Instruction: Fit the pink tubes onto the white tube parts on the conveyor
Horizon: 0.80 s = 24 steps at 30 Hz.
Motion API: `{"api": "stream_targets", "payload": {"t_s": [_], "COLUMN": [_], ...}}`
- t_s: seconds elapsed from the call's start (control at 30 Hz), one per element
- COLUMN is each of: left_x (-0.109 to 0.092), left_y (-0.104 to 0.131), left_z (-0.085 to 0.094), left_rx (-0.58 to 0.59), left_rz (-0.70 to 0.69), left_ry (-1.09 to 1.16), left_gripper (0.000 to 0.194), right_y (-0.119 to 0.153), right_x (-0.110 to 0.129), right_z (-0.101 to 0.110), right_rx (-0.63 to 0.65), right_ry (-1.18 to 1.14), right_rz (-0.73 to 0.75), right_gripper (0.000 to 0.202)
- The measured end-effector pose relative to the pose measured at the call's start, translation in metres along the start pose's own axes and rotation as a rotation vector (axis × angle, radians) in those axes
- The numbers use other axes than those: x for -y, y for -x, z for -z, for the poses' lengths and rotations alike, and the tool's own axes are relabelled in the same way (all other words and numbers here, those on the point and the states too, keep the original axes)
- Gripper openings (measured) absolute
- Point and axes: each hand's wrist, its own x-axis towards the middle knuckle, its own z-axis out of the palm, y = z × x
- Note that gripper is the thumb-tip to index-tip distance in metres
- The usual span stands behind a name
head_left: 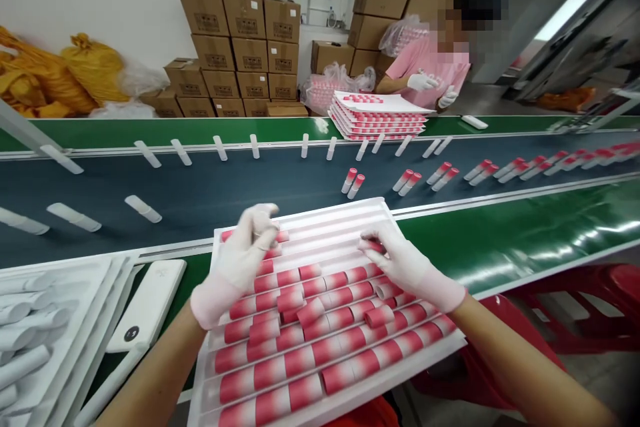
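A white ridged tray point(340, 230) lies before me, its rows filled with pink-and-white caps point(300, 350); a few lie loose on top of the rows. Both my hands wear white gloves. My left hand point(240, 250) is over the tray's far left corner, fingers curled together, close to caps in the upper rows; whatever is between its fingertips is hidden. My right hand point(400, 260) hovers over the tray's right side, with thumb and fingers closed around a pink cap point(373, 245).
A dark conveyor belt point(280, 187) carries white tubes point(220, 148) and pink-capped tubes point(410, 183). On the left are stacked trays of white tubes point(25, 320) and a white power bank point(147, 307). Across the belt a gloved co-worker point(425, 63) stands by stacked trays point(380, 117). Red stools point(545, 307) are at right.
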Motion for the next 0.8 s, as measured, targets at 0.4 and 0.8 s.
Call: {"api": "stream_targets", "payload": {"t_s": [0.4,0.8], "left_x": [-0.046,-0.015], "left_y": [0.025,0.004], "left_z": [-0.02,-0.021], "left_rx": [0.37,0.298], "left_rz": [0.208,0.081], "left_ry": [0.003,-0.126], "left_gripper": [0.054,0.019], "right_y": [-0.051,-0.054], "right_x": [0.096,0.108], "right_z": [-0.013,-0.036], "right_rx": [0.08,0.095], "right_ry": [-0.679,-0.691], "right_rz": [0.106,0.215], "right_gripper": [0.044,0.029]}}
